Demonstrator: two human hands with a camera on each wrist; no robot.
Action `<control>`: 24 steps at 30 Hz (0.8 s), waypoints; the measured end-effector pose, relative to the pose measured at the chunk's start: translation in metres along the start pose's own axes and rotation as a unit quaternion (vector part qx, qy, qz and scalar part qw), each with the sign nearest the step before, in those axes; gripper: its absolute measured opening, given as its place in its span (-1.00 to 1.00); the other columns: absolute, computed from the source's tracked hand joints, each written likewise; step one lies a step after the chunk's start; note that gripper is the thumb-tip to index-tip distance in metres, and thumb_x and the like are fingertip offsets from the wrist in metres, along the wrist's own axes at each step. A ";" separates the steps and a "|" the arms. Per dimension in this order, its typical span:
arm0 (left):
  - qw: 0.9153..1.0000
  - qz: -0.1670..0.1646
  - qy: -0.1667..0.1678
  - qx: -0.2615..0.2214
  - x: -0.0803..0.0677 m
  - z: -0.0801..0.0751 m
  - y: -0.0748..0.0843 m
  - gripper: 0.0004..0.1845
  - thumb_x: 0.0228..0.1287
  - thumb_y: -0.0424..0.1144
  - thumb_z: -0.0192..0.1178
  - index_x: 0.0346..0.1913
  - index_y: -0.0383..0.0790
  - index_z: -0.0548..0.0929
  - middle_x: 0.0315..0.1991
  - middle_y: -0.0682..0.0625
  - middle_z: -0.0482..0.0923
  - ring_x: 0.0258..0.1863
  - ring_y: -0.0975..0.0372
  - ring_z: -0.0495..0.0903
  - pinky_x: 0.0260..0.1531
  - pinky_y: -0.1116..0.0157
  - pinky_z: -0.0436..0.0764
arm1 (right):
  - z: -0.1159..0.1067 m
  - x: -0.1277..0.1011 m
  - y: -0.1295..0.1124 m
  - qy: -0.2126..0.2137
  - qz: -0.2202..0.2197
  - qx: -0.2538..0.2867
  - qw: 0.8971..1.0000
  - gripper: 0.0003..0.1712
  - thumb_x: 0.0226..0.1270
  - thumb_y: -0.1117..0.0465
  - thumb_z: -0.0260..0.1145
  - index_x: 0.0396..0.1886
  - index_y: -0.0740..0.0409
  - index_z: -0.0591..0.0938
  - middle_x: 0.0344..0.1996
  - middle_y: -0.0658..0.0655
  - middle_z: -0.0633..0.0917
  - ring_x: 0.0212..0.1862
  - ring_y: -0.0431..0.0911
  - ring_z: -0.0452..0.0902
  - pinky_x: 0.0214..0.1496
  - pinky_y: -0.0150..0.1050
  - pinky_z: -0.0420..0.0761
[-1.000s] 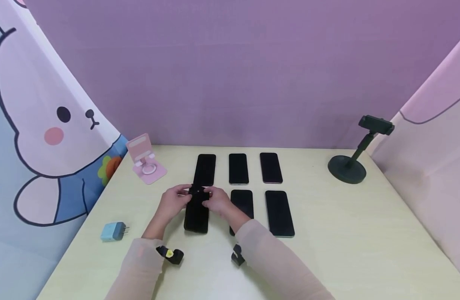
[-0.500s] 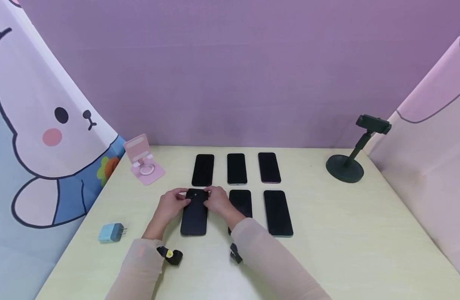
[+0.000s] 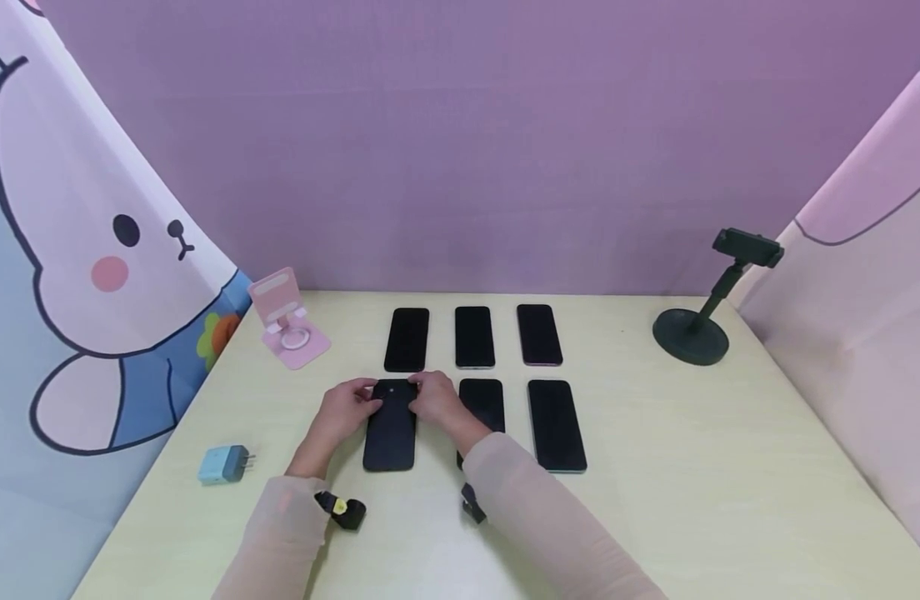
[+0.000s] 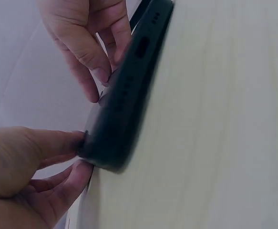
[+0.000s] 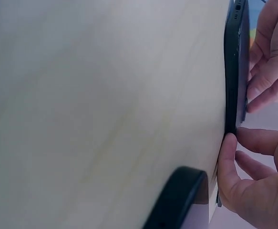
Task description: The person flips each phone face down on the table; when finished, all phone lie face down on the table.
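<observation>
A black smartphone, its back and small camera area facing up, lies at the front left of the phone group. My left hand pinches its left side near the far end, and my right hand pinches the right side opposite. In the left wrist view the charging-port edge of this phone faces the camera. The right wrist view shows the phone edge-on, with thumb and fingers of the right hand at its end. Partly under my right forearm is another phone, dark screen up.
Three dark phones form a row behind; one more phone lies front right. A pink phone stand is back left, a dark green stand back right. A blue charger sits at left on the pale table.
The held phone has come slightly toward me, off the phone behind it, and its back now shows flatter and greyer. Both hands keep hold at its far end; little differs over the last half second.
</observation>
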State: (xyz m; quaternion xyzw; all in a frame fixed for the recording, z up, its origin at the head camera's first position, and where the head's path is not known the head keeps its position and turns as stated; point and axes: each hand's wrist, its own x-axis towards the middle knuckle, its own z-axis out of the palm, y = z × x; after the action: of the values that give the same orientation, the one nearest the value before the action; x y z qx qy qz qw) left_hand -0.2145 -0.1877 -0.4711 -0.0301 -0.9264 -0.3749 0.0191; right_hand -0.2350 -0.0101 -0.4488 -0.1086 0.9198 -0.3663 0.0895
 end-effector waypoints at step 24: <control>0.998 0.012 -0.023 0.065 0.004 0.003 0.030 -0.60 0.23 -0.38 0.31 0.10 -0.46 0.57 -0.30 -0.17 0.48 -0.32 0.06 0.50 -0.25 0.10 0.54 | -0.024 -0.009 0.004 -0.081 0.034 0.043 0.995 -0.48 0.23 0.38 0.31 0.23 0.21 0.55 -0.03 0.22 0.61 -0.30 -0.08 0.61 -0.27 -0.25 0.59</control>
State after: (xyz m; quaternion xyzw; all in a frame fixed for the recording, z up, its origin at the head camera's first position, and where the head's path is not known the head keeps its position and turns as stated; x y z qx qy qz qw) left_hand -0.2168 -0.1646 -0.4522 -0.0482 -0.9485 -0.3131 0.0038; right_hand -0.2325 0.0104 -0.4336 -0.1022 0.8962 -0.3922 0.1806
